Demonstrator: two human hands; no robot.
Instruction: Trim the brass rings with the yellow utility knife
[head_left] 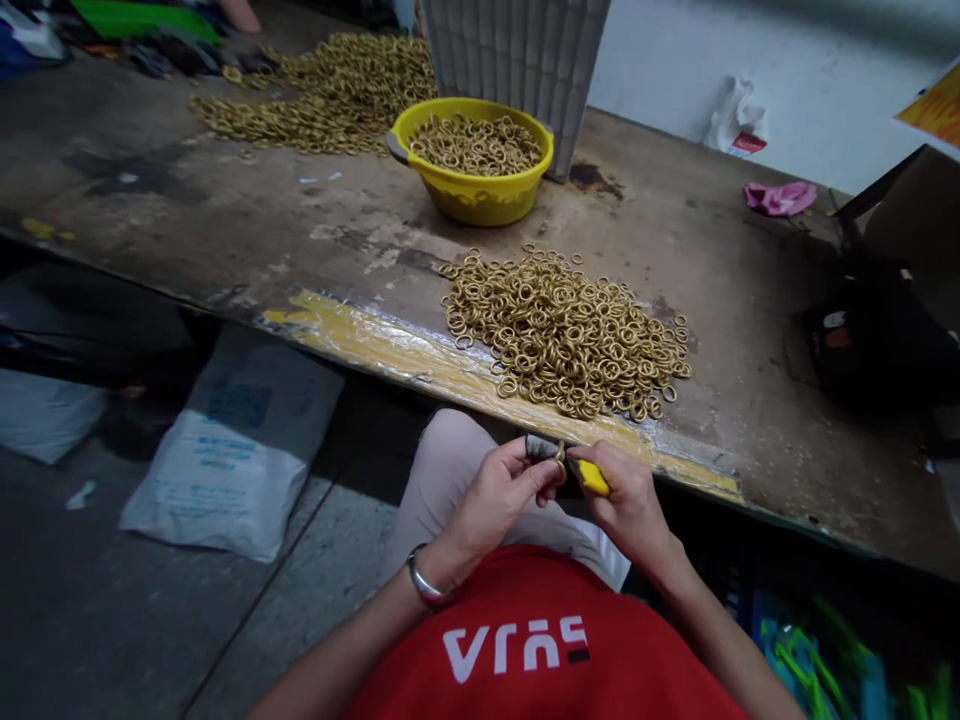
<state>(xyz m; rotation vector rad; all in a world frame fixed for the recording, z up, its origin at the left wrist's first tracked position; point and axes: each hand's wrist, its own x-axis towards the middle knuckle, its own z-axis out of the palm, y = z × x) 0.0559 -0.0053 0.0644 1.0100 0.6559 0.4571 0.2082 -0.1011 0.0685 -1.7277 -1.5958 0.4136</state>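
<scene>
My left hand pinches a gold-coloured ring between thumb and fingers, just off the table's front edge. A dark grey wrap covers one of its fingers. In my right hand is a small yellow-handled tool, its working end close against the ring. That end is too dark and small to make out. Just beyond my hands, a heap of similar gold rings lies spread on the table.
A yellow basin full of rings stands behind the heap, before a grey ridged panel. More rings lie at the back left. The worn table has a taped front edge. White sacks sit on the floor; a black bag is at right.
</scene>
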